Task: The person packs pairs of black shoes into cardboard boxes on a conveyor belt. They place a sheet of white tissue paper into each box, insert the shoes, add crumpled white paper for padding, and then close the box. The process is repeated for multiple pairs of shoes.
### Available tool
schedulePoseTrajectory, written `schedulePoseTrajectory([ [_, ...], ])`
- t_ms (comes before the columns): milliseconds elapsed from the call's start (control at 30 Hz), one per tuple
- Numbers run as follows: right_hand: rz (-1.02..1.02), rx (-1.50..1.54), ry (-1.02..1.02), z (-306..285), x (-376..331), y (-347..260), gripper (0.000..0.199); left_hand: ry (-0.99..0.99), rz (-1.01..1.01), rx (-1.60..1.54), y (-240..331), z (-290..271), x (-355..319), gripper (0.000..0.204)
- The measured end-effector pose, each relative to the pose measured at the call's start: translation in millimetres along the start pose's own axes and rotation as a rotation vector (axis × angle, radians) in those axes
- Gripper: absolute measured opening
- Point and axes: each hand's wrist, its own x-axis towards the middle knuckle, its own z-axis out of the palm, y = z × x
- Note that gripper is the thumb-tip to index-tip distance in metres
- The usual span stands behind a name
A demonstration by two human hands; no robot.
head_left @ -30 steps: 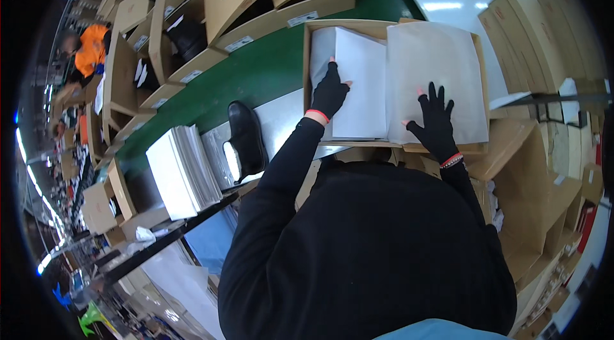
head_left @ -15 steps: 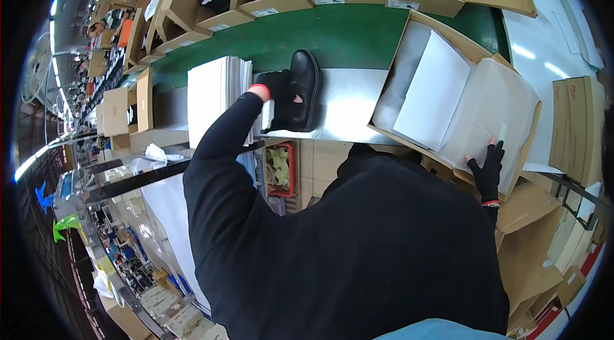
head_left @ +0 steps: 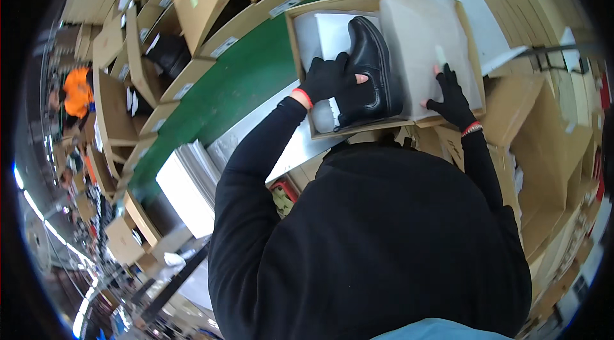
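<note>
A black ankle boot (head_left: 378, 87) lies on its side in the left half of an open cardboard shoebox (head_left: 339, 5), toe pointing away from me. My left hand (head_left: 331, 79), in a black fingerless glove, grips the boot at its shaft, thumb across it. Beneath the boot shows a white sheet (head_left: 329, 28). Pale tissue paper (head_left: 422, 27) covers the right half of the box. On that tissue rests my right hand (head_left: 453, 102), also gloved, fingers spread and holding nothing.
A stack of white sheets (head_left: 185, 190) stands left on the metal ledge (head_left: 274, 115). Beyond runs a green belt (head_left: 246, 49), lined with open shoeboxes. An open carton (head_left: 543, 148) stands right, near stacked cardboard boxes (head_left: 505, 1). Far left is a person in orange (head_left: 78, 92).
My left hand has carried the boot from beside the sheet stack rightward into the box. The right hand stays spread on the tissue. The whole view has turned toward the right.
</note>
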Motion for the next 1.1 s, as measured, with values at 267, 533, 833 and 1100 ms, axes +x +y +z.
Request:
schedulePoseTrajectory([
  [267,-0.074,0.292,0.297,-51.5,-40.5,-8.6,0.089,0.211,0.31,0.266,5.0,72.4,38.5,0.07],
  [533,0.359,0.325,0.785,-181.7,-201.6,85.0,0.053,0.526,0.205,-0.103,65.4,46.3,18.6,0.047],
  [833,0.623,0.203,0.858,-176.7,-344.1,194.0,0.05,0.342,0.843,-0.341,372.6,33.3,104.9,0.04],
  [1100,0.981,0.119,0.955,-131.7,-461.1,198.2,0.052,-0.377,1.204,-0.133,522.5,135.5,107.8,0.05],
])
